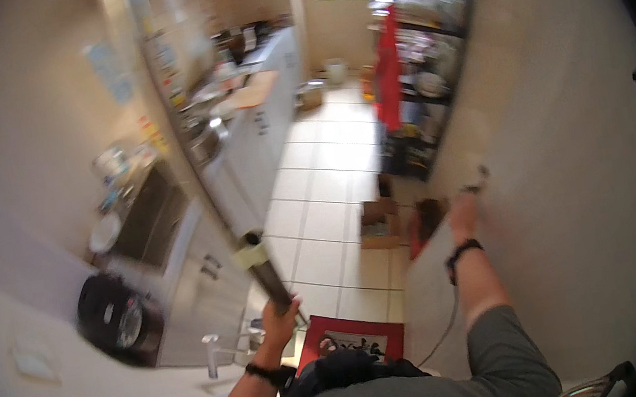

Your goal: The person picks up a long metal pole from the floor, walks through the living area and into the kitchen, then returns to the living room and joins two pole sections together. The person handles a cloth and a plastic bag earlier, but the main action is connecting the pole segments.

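My left hand is closed around a dark hollow tube with a pale yellow-green band near its open upper end. The tube tilts up and away from me, in front of a door frame edge. My right hand reaches forward along a pale door-like panel. Its fingertips are at a small dark handle on that panel, but blur hides how the fingers are set. Each wrist wears a black band, and a thin cable hangs from the right one.
A kitchen counter with a cutting board runs along the left. A black rice cooker stands nearer. On the tiled floor are a red mat and a cardboard box. A black shelf with a red cloth stands at the right.
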`<state>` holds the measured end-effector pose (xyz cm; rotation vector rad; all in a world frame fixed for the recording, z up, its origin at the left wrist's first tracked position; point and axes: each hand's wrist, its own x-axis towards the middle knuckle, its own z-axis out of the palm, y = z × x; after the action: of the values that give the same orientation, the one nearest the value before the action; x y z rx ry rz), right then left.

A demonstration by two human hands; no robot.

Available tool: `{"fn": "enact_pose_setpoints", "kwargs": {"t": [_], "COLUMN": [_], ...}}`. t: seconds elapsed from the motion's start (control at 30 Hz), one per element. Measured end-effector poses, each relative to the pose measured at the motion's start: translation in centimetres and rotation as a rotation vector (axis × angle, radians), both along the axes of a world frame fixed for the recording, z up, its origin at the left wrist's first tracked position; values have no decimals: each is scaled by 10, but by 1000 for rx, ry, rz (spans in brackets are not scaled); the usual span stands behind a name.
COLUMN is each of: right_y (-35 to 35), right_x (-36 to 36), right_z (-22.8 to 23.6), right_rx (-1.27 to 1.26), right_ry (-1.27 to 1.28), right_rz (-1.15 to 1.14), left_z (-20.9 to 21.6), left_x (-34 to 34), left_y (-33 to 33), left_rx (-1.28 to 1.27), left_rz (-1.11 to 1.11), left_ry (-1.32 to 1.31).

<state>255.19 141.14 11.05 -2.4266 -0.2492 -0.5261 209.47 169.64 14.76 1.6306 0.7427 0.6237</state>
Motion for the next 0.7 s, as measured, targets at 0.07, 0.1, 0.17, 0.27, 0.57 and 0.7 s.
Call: {"fn": "enact_pose_setpoints", "kwargs": {"t": [0.07, 0.1, 0.17, 0.27, 0.57, 0.7], "right_y": [8, 13, 23, 36, 89, 122], "right_x": [-21, -31, -47, -67, -127, -159], "right_z": [17, 29, 55, 80, 91, 87], "right_rx": [42, 77, 26, -90, -177, -74], "right_ry": [0, -22, 157, 242, 312, 436], "right_rz": [24, 38, -38, -53, 139, 256], "left_z": [5, 6, 7, 9, 8, 10], "left_x": [-23, -30, -45, -70, -136, -180], "left_y": [-22, -30, -46, -68, -117, -137], "left_rx": [56, 45, 8, -107, -80, -215], "left_rz": [11, 7, 12, -22, -246, -344], "left_ry": [-56, -27, -14, -16, 98, 163]}}
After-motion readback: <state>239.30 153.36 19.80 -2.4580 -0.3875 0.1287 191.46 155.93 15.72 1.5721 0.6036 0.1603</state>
